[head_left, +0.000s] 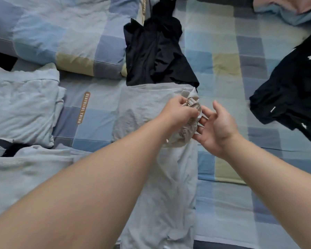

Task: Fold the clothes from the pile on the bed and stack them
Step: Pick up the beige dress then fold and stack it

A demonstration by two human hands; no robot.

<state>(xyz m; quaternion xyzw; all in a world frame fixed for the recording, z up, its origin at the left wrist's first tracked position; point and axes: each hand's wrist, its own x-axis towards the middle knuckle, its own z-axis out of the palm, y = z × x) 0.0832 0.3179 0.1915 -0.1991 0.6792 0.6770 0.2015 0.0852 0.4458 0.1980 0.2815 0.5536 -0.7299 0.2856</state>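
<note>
Centre of the frame: trousers (169,186) lengthwise on the bed (223,203), down to the lower edge. Directly above, touching their upper end: another garment (154,56). Left edge: folded clothes (23,105), with a duvet (52,33) behind at upper left. Right edge: a T-shirt (291,87), well apart. Upper right corner: bundled clothes (285,9).

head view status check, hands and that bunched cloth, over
Left grip clutching bunched beige cloth, not yet folded. Right grip open, fingertips touching it. Pale grey garment spread underneath, crumpled black garment just beyond, nothing blocking.
</note>
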